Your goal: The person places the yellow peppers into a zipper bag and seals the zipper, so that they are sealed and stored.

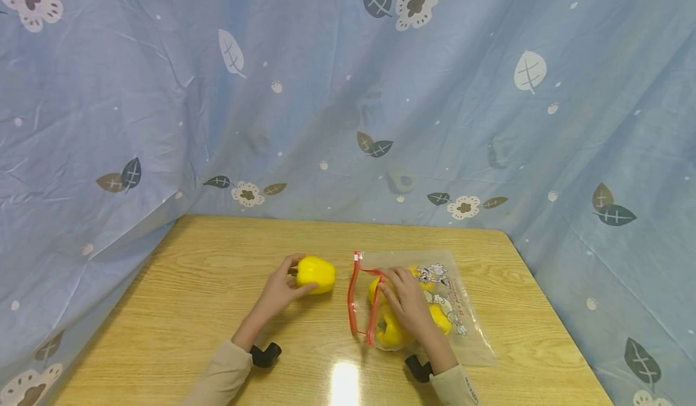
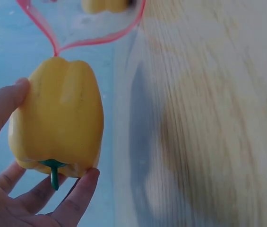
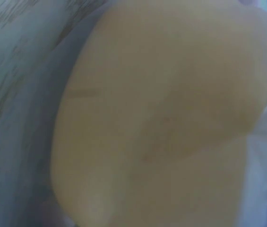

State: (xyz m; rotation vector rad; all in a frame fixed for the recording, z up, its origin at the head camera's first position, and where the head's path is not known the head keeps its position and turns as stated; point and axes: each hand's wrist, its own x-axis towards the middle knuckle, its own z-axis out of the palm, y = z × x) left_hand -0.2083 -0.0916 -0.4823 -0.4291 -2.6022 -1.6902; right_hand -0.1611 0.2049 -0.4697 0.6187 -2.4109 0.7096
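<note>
Left hand (image 1: pixel 280 291) grips a yellow pepper (image 1: pixel 316 274) at frame centre, on the counter (image 1: pixel 190 309). Right hand (image 1: pixel 408 306) lies flat, fingers straight, on the zip bag (image 1: pixel 462 327) holding more peppers (image 1: pixel 387 332)

Bare left hand (image 1: pixel 280 291) and right hand (image 1: pixel 406 304); beige long sleeves (image 1: pixel 225 374) to the wrists; black camera mounts (image 1: pixel 265 354) strapped beneath each wrist.

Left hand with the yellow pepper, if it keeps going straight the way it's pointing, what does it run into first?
Probably the red-rimmed mouth of the plastic bag. The left hand holds the pepper pointed toward that opening, with only bare table between them. The left wrist view shows the rim just beyond the pepper, though depth is unclear.
</note>
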